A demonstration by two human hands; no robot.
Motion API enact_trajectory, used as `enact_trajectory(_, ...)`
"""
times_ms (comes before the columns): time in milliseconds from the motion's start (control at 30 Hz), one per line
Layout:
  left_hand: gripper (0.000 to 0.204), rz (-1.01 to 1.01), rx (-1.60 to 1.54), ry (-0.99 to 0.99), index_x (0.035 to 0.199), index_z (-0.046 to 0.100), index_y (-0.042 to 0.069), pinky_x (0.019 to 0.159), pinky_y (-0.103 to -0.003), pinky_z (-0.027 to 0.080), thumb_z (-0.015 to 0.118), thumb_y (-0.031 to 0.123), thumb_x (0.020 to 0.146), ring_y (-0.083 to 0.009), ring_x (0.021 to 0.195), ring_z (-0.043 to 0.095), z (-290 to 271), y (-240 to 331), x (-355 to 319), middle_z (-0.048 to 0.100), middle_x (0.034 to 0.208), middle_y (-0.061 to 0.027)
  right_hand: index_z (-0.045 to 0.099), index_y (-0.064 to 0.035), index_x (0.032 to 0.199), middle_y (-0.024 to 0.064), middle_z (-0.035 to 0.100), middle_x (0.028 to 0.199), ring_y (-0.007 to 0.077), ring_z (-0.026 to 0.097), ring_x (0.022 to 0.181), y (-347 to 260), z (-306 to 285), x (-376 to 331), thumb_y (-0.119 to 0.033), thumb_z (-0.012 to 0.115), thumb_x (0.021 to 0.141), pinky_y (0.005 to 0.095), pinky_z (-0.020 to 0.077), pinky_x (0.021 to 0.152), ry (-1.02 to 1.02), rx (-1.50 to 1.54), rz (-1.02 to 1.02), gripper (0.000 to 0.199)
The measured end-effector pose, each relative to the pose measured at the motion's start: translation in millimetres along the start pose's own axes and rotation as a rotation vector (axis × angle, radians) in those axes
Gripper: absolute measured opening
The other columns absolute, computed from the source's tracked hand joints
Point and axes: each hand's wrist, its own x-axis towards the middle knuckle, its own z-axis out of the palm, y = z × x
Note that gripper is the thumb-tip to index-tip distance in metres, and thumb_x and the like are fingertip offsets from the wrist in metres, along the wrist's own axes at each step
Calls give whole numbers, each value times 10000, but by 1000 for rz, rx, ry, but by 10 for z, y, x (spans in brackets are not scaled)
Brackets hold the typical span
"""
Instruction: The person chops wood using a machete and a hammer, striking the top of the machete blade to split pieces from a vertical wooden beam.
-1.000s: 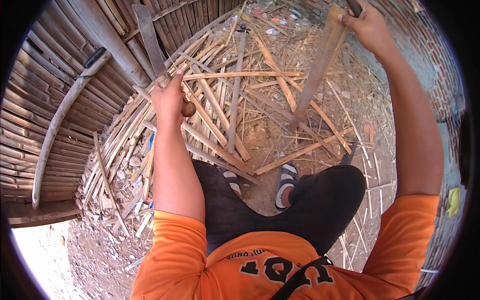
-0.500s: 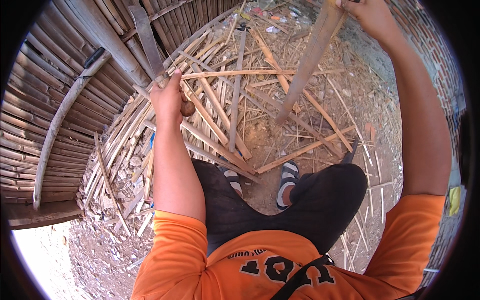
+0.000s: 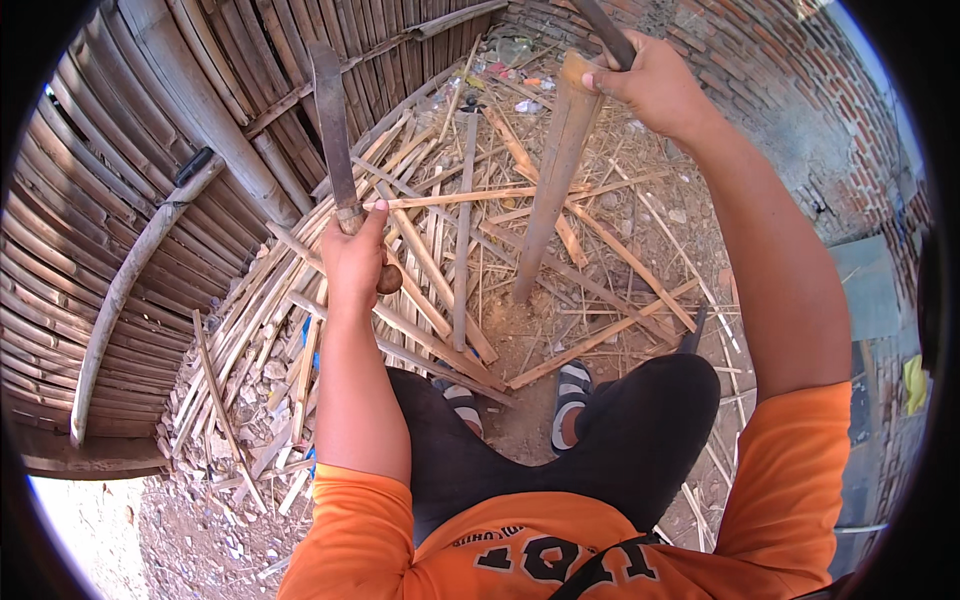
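Observation:
My left hand (image 3: 352,258) is closed round the wooden handle of a machete (image 3: 332,115), whose broad dark blade points up and away from me. Long and brown, a bamboo piece (image 3: 552,180) stands nearly upright, its lower end down by the bare soil in front of my feet. My right hand (image 3: 655,85) is closed at its top, with the thumb against the cut rim. A dark bar (image 3: 605,28) also runs into that hand from the upper edge; what it belongs to is cut off.
Split bamboo strips (image 3: 430,260) lie criss-cross over the ground in front and to the left. A slatted bamboo wall (image 3: 130,270) with a curved pole (image 3: 115,300) rises on the left. A brick wall (image 3: 770,80) stands on the right. My sandalled feet (image 3: 572,400) are close to the strips.
My right hand has come left and slightly lower. The bamboo piece has swung more upright, its lower end shifting left and toward me. The machete and my left hand have shifted slightly right and nearer.

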Motion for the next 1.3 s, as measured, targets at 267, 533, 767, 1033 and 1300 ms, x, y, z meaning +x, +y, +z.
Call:
enact_trajectory(267,269,-23,98,-238,958,558,40,432,-273,331,742,236,944,-73,495,423,441,443,-548,498,626,22,638,-3,1002,113,667,876,249,630,802,-90,-57,-178,-210,803,841,383,501,790,-47,50,46,311)
enact_trajectory(533,281,149,248,-304,1045,599,9,487,-284,400,755,212,929,-82,551,480,714,401,-756,561,693,7,663,17,1067,126,627,1074,308,644,978,-21,15,-339,-179,819,804,392,502,867,125,65,-93,363)
enact_trajectory(767,386,314,533,-287,1101,668,-25,722,-349,516,773,285,897,-193,743,651,744,712,-882,718,844,-118,654,29,1192,125,589,1275,316,628,1097,-73,9,-499,-132,818,797,395,498,950,145,107,-124,457)
enact_trajectory(1033,398,350,695,-308,1091,679,-14,732,-371,515,777,308,878,-226,730,657,628,979,-928,703,796,-145,642,69,1185,132,568,1296,309,617,1124,-44,-5,-610,-121,815,797,395,496,955,160,172,-169,465)
enact_trajectory(1300,420,386,869,-290,1117,680,-4,711,-415,513,768,327,874,-318,695,664,546,1119,-966,675,724,-180,647,77,1164,155,556,1299,303,612,1137,-19,-33,-684,-124,820,794,386,499,955,174,211,-143,455)
